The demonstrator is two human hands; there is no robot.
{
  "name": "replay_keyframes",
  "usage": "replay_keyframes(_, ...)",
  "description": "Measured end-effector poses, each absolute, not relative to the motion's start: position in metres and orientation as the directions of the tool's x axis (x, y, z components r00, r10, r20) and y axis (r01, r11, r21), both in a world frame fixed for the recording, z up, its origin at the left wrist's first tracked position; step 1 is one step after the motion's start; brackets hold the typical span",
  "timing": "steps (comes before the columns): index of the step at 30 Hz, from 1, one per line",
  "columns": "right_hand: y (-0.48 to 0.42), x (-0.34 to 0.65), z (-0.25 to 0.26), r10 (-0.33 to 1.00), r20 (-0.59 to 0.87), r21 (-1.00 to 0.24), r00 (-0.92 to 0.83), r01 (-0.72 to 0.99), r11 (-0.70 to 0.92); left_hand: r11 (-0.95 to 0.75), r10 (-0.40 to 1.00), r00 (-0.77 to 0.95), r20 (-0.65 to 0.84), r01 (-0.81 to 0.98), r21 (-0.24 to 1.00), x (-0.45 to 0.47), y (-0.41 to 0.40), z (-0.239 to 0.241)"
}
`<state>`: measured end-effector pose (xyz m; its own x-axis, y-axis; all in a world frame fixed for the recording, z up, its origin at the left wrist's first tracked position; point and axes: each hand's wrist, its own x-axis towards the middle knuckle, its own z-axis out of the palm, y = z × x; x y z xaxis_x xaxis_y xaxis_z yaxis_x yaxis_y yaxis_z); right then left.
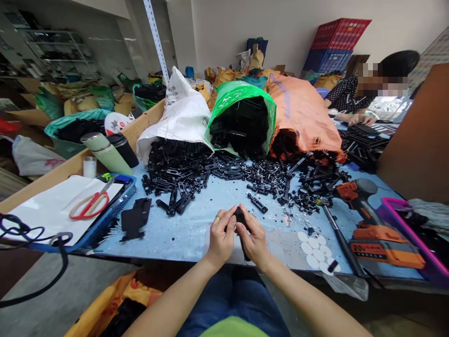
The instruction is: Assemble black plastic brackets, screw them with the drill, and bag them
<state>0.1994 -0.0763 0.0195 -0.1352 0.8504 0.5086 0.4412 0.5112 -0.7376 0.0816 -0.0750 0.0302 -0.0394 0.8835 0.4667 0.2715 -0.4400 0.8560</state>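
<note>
Looks like an assembly workshop. Has a blue tabletop (pixel 224 193) heaped with loose black parts (pixel 178 173) and screws (pixel 264 179), a white sack (pixel 185 110), a green sack (pixel 242 89) and an orange sack (pixel 305 112) lying open-mouthed, plus a cordless power tool (pixel 382 250) beside a hammer (pixel 339 236). Also includes a co-worker (pixel 345 96), stacked crates (pixel 340 35), metal shelving (pixel 58 45) and bulging bags (pixel 224 76) crowded behind.

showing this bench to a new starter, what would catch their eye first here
The white sack, bright green sack and orange sack side by side at the back of the blue table would likely come first, their open mouths facing heaped black parts. Near the front edge, the left hand and right hand hold a partly hidden black piece. At right, an orange and black power tool lies beside a hammer.
</note>
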Motion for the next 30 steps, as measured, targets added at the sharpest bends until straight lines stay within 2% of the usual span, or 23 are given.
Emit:
replay_keyframes(2, -0.075, 0.198, 0.012, 0.876, 0.446, -0.751, -0.182, 0.456, 0.477, -0.329, 0.92, -0.122, 0.373, 0.277, 0.903, 0.087, -0.079, 0.017)
replay_keyframes(5, -0.059, 0.212, 0.003, 0.896, 0.257, -0.697, -0.363, 0.572, 0.432, -0.062, 0.967, -0.221, 0.124, 0.269, 0.961, 0.09, -0.089, -0.006)
replay_keyframes(7, -0.035, 0.237, 0.004, 0.914, 0.163, -0.603, -0.371, 0.696, 0.389, 0.046, 0.974, -0.222, 0.046, 0.391, 0.919, 0.086, -0.095, -0.016)
replay_keyframes(8, -0.019, 0.254, 0.007, 0.943, 0.132, -0.553, -0.304, 0.767, 0.325, 0.04, 0.978, -0.195, 0.069, 0.506, 0.862, 0.082, -0.097, -0.018)
replay_keyframes(9, -0.001, 0.273, 0.01, 0.973, 0.11, -0.51, -0.203, 0.829, 0.231, -0.02, 0.984, -0.124, 0.126, 0.63, 0.777, 0.077, -0.098, -0.018)
replay_keyframes(11, 0.035, 0.311, 0.019, 0.994, 0.033, -0.429, 0.101, 0.9, -0.077, -0.261, 0.962, 0.163, 0.217, 0.782, 0.567, 0.069, -0.095, -0.011)
replay_keyframes(14, 0.081, 0.354, 0.027, 0.94, -0.043, -0.383, 0.338, 0.864, -0.328, -0.608, 0.786, 0.602, 0.142, 0.71, 0.356, 0.066, -0.083, 0.001)
replay_keyframes(16, 0.101, 0.37, 0.029, 0.913, -0.101, -0.39, 0.394, 0.829, -0.401, -0.67, 0.729, 0.681, 0.073, 0.688, 0.279, 0.069, -0.074, 0.006)
replay_keyframes(19, 0.116, 0.382, 0.03, 0.885, -0.183, -0.443, 0.428, 0.768, -0.463, -0.614, 0.785, 0.616, 0.058, 0.764, 0.199, 0.071, -0.068, 0.01)
replay_keyframes(24, 0.1, 0.389, 0.036, 0.902, -0.283, -0.609, 0.325, 0.666, -0.431, -0.516, 0.855, 0.517, 0.033, 0.844, 0.148, 0.068, -0.072, 0.009)
replay_keyframes(26, 0.075, 0.385, 0.039, 0.936, -0.283, -0.679, 0.209, 0.646, -0.35, -0.496, 0.864, 0.503, 0.002, 0.853, 0.164, 0.069, -0.074, 0.005)
replay_keyframes(28, 0.038, 0.376, 0.041, 0.97, -0.235, -0.721, -0.062, 0.681, -0.131, -0.507, 0.851, 0.525, -0.018, 0.83, 0.231, 0.073, -0.073, 0.0)
replay_keyframes(30, -0.002, 0.362, 0.04, 0.886, -0.196, -0.677, -0.42, 0.712, 0.187, -0.533, 0.822, 0.569, -0.031, 0.787, 0.31, 0.078, -0.07, -0.003)
